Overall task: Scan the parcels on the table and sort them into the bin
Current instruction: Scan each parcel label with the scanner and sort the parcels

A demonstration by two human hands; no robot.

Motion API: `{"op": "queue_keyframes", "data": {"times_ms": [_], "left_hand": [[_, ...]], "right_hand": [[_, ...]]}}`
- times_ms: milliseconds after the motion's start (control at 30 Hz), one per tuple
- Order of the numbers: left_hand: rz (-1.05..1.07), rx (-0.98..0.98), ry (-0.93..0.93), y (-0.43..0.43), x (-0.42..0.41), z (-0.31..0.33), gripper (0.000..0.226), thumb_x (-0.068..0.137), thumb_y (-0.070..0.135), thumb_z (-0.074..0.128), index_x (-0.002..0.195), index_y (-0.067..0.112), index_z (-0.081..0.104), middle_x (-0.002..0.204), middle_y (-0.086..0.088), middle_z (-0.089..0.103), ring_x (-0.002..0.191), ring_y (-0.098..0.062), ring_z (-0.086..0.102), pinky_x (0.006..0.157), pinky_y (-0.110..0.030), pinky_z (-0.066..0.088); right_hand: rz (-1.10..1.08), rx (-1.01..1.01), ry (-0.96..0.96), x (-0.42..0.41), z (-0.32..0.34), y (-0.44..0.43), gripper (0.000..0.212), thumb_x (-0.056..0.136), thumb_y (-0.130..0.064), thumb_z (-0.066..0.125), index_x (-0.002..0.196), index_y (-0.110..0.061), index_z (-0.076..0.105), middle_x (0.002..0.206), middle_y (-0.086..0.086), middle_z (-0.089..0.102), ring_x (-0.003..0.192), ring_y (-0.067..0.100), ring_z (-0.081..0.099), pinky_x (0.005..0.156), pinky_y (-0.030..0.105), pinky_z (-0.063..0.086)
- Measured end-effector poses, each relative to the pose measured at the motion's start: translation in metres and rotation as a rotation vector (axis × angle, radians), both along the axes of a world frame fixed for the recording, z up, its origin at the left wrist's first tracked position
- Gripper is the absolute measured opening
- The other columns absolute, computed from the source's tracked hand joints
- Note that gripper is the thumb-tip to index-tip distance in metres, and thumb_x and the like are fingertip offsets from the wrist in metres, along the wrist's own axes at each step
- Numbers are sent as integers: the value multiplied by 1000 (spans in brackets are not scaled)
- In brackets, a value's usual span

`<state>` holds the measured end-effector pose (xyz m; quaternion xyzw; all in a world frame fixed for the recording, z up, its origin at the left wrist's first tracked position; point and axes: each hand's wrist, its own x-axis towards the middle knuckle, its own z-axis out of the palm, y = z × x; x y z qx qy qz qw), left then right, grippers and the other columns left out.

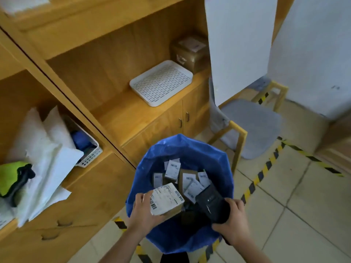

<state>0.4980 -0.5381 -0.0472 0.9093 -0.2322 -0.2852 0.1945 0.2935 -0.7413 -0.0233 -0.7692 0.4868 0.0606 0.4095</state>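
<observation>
- Our left hand (141, 209) reaches in over the near-left rim of the bin. Its fingers (142, 198) are curled round the near-left end of the parcel and grip it there, with the palm under the near edge.
- The parcel (167, 199) is a small brown box held label side up and slightly tilted. Its long axis runs from near-left to far-right, and a barcode strip sits along the end nearest our left hand. It hangs over the near-left part of the opening, apart from the pile below.
- The bin (190, 149), lined in blue plastic, stands on the floor directly beneath both hands. The sorted parcels (188, 179) lie deep inside it, beyond and below the held box.
- The scanner (210, 202) is black and sits just beside the parcel's right end, with its head pointing away from us over the pile.
- Our right hand (235, 224) holds the scanner from the near-right, its fingers (235, 205) wrapped over the back of the scanner.
- We judge that the coming move turns on one relation: the box lies inward of the left fingers and above the opening. If those fingers loosen, it should drop onto the pile. We cannot tell whether the label has been read.
- The bench with any remaining parcels is out of view.
</observation>
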Motion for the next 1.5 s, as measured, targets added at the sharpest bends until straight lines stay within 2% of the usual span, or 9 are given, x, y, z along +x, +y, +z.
{"op": "queue_keyframes", "data": {"times_ms": [167, 433, 767, 900, 1000, 1100, 1167, 1334, 1500], "left_hand": [[30, -67, 116, -19, 37, -62, 108, 47, 76, 64, 140, 30, 34, 118, 8, 27, 118, -16, 40, 97, -28, 43], [79, -102, 100, -42, 64, -171, 99, 58, 63, 80, 140, 35, 32, 123, 7, 27, 118, -17, 42, 96, -37, 49], [74, -6, 113, -82, 76, -295, 98, 60, 50, 78, 142, 37, 25, 125, 1, 25, 114, -29, 46, 95, -47, 49], [92, -29, 126, -108, 78, -325, 96, 65, 41, 81, 143, 33, 26, 128, -2, 24, 113, -28, 47, 100, -40, 46], [83, -15, 161, -126, 77, -339, 104, 65, 42, 83, 146, 34, 19, 137, -5, 18, 125, -32, 38, 108, -39, 38], [0, 135, 264, -134, 73, -343, 119, 65, 46, 84, 149, 43, 0, 154, -7, -9, 143, -33, 8, 117, -46, 25], [-60, 194, 284, -133, 72, -338, 118, 69, 46, 83, 150, 43, -3, 156, -5, -19, 146, -31, -3, 117, -46, 20], [-198, 180, 200, -132, 69, -311, 99, 80, 41, 74, 152, 34, 7, 158, -5, -7, 144, -27, 6, 115, -39, 20], [-251, 133, 137, -141, 63, -264, 85, 84, 35, 70, 151, 26, 19, 155, -5, 9, 140, -26, 18, 112, -37, 24]], "right_hand": [[-126, 48, 2, 50, -48, 14, 95, 53, -19, 89, 137, -11, 47, 122, -1, 36, 116, 25, 50, 93, 33, 45], [-284, 113, 46, 93, -146, 24, 87, 60, -26, 87, 137, -17, 47, 116, -10, 31, 103, 19, 50, 100, 51, 43], [-485, 133, 106, 120, -265, 18, 82, 59, -18, 88, 132, -15, 50, 128, 1, 38, 88, 14, 44, 97, 50, 46], [-502, 133, 100, 125, -297, 9, 81, 57, -21, 88, 129, -15, 51, 126, -1, 37, 93, 16, 49, 96, 55, 47], [-493, 131, 105, 125, -310, 4, 83, 57, -21, 89, 130, -14, 50, 127, 0, 37, 95, 16, 49, 97, 55, 47], [-480, 135, 105, 122, -312, 4, 84, 57, -21, 90, 130, -13, 49, 126, 0, 36, 94, 15, 47, 97, 53, 47], [-479, 140, 102, 120, -308, 4, 84, 56, -21, 90, 129, -13, 50, 126, 0, 37, 93, 15, 48, 96, 52, 48], [-490, 146, 52, 113, -282, 2, 83, 55, -21, 90, 128, -16, 51, 113, -10, 31, 94, 17, 51, 94, 52, 49], [-495, 144, 9, 98, -239, -7, 89, 56, -24, 87, 135, -17, 47, 123, -7, 35, 106, 18, 52, 98, 49, 47]]}}
